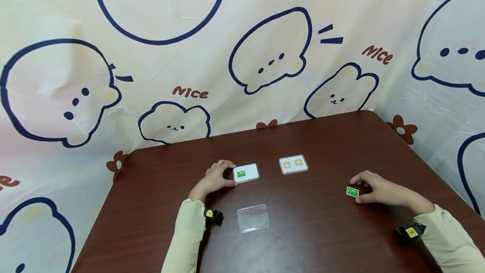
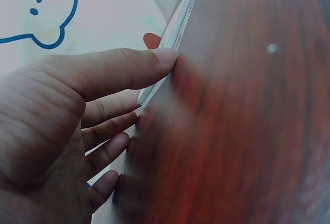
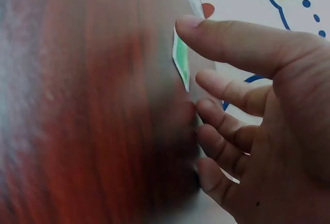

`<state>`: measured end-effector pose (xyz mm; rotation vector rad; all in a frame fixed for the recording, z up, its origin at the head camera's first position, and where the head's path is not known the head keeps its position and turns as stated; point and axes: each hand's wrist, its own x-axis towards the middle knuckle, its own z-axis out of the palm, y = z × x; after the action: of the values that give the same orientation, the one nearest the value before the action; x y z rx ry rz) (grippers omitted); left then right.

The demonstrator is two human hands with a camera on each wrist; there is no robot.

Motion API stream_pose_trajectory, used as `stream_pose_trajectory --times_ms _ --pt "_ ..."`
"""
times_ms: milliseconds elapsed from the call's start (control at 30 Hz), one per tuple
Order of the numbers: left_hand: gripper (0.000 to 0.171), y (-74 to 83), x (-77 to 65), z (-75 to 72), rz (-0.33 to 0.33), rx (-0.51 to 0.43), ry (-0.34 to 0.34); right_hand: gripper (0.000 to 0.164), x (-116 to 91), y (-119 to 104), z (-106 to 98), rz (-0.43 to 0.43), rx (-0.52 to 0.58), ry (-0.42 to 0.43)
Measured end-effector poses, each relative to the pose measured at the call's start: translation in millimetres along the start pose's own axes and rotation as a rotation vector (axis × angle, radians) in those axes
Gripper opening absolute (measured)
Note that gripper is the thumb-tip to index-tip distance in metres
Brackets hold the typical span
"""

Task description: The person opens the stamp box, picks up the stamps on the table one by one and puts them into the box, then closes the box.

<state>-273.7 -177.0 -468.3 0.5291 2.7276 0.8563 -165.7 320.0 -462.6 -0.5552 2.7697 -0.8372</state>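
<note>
My left hand [image 1: 216, 177] holds the left end of a flat white case [image 1: 251, 172] between thumb and fingers; a green stamp [image 1: 241, 174] lies on its white face. The left wrist view shows that case [image 2: 180, 23] edge-on beside the thumb. To the right, my right hand [image 1: 379, 188] has its thumb and index finger at opposite edges of another small green stamp [image 1: 352, 191]. The stamp's serrated edge [image 3: 180, 59] shows beside the thumb in the right wrist view. Whether this stamp touches the table is unclear.
A second white case [image 1: 293, 164] with two tan stamps lies right of the held case. Nearer the front is a clear plastic lid [image 1: 253, 218]. The brown table [image 1: 303, 231] meets a printed cloth backdrop [image 1: 212, 62] at the back.
</note>
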Motion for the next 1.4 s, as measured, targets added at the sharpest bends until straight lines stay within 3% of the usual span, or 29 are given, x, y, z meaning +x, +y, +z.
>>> stream_pose_trajectory --times_ms 333,867,1400 --pt "0.057 -0.1 -0.1 0.7 0.005 -0.007 -0.002 0.036 4 -4 9 0.031 -0.101 0.089" --pt "0.057 -0.5 0.1 -0.3 0.001 -0.006 -0.003 0.024 2 -7 12 0.055 -0.102 0.097" --pt "0.057 -1.6 -0.5 1.2 -0.002 -0.007 0.002 0.017 2 -9 15 0.024 -0.102 0.114"
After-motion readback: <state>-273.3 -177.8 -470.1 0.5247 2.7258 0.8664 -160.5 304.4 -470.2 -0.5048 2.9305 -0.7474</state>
